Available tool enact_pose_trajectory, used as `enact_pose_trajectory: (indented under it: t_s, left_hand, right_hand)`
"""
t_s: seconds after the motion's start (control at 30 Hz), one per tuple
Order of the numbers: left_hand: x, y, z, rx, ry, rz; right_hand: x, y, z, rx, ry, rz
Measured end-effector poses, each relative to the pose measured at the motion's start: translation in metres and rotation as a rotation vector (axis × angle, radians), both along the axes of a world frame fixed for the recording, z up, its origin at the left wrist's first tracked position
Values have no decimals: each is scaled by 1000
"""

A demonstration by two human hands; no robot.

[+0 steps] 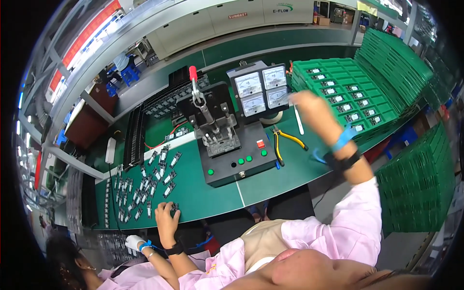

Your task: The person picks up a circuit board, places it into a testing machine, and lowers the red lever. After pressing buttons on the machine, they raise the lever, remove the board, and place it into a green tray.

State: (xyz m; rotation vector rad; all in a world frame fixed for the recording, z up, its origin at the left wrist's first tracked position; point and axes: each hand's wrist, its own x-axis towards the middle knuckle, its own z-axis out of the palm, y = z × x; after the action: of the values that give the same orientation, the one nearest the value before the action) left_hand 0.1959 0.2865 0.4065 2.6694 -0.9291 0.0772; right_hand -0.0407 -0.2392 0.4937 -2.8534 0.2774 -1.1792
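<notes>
Board handling at the test bench: separate pick-up and level placement advised

Nearest, a co-worker's gloved hand (134,242) lies beside the person's left forearm; elbow room there is tight, so the left arm is best kept close in. The left hand (166,221) is at the near edge of the green bench (217,195), fingertips at a small board (176,208). Whether they pinch it or merely rest there cannot be told. A grip by the board's edges, clear of its components, is judged soundest.

Just beyond, loose boards (169,177) lie scattered, several near-touching. Each should be lifted singly, not dragged across its neighbours.

Farther in stands the test fixture (232,179), its red-handled lever (193,73) upright. Whether a board sits in the nest cannot be told. Any board there should lie flat before pressure is applied.

To the right, pliers (293,138) and a white-handled tool (298,121) lie on the bench; the sleeve should clear both. The right hand (310,107) is blurred beside the meter panel (261,91); its finger state cannot be told. A blue strap (343,140) circles that wrist and should remain snug.

Beyond, the green tray (338,72) holds spaced boards; level, unforced seating suits them.
</notes>
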Motion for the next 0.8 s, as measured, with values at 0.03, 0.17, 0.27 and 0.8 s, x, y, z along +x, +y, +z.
enact_pose_trajectory:
  t_s: [0.03,0.17,0.27,0.8]
  left_hand:
    - [-2,0,3,30,-9,8]
    - [-5,-21,17,27,-26,10]
    - [-13,-32,21,-31,-24,76]
    - [-79,-184,28,-1319,851,-284]
  right_hand:
    - [-15,-26,29,0,178,-277]
    - [-102,-215,32,-118,565,-663]
    - [-125,-275,-1,-143,739,-654]
    - [17,170,16,30,11,535]
